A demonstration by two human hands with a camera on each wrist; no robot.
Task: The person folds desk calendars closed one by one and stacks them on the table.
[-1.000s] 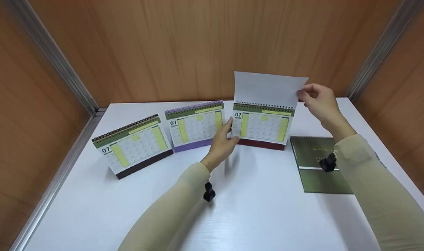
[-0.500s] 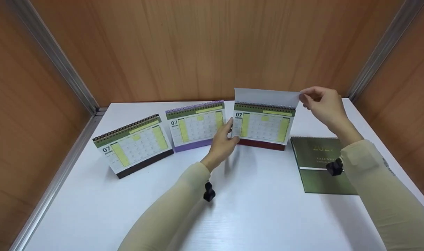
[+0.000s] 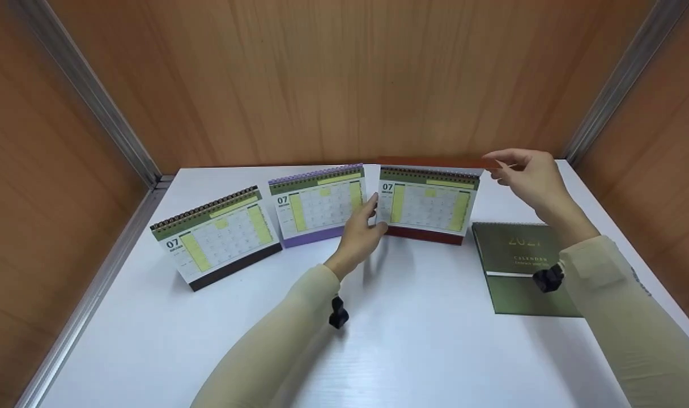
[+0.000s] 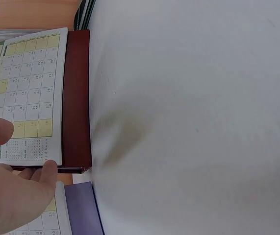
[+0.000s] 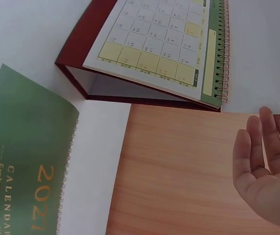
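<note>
In the head view, a desk calendar [image 3: 426,207] with a dark red base stands at centre right, showing a page marked 07. My left hand [image 3: 356,241] holds its left side edge; the left wrist view shows the thumb and a finger against the page and edge. My right hand [image 3: 528,178] pinches the right corner of a lifted sheet [image 5: 262,49] behind the coil binding. From the head view that sheet is nearly edge-on, a thin orange-red strip. The other right fingers spread loosely in the right wrist view.
To the left stand a purple-based desk calendar [image 3: 319,207] and a black-based one [image 3: 217,238], both on 07. A green 2027 calendar [image 3: 520,294] lies flat under the right forearm. A wooden panel [image 3: 322,79] rises behind the white table [image 3: 412,340].
The lifted sheet has swung from standing up to lying back behind the binding. My right hand has moved slightly down with its corner. The left hand stays in place.
</note>
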